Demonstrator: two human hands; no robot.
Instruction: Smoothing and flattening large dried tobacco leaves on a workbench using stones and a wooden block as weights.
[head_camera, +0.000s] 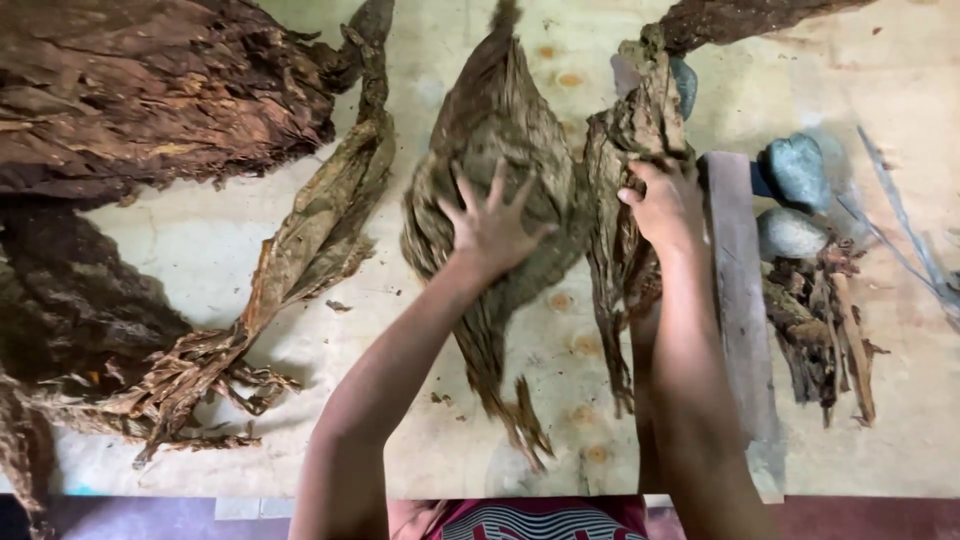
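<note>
At the bottom centre of the frame a strip of striped red cloth (545, 520) shows, cut off by the edge, and the 2 bare forearms rise from there toward the middle. The left hand (492, 228) lies open, fingers spread, pressing flat on a broad dried brown leaf (500, 130) in the upper centre; it grips nothing. The right hand (668, 205), just right of centre, is closed over the top of a crumpled, folded leaf (625, 250) that hangs down beside the broad one, the 2 leaves touching along their edges.

These leaves look brittle, so I judge that a hard press or a sideways pull could crack or tear them, above all at the thin stem ends near the lower centre. The folded leaf lies against a grey wooden plank (742, 300) and might snag on its edge.

Right of the plank sit 2 grey stones (795, 200) above a small pile of dark scraps and sticks (825, 340). A twisted leaf (310, 240) runs down the left centre, and a heaped mass of darker leaves (150, 90) fills the upper left, running out of the frame.

The right fingertips are buried in the fold, so how much they hold is unclear. A third stone behind the folded leaf is mostly hidden.
</note>
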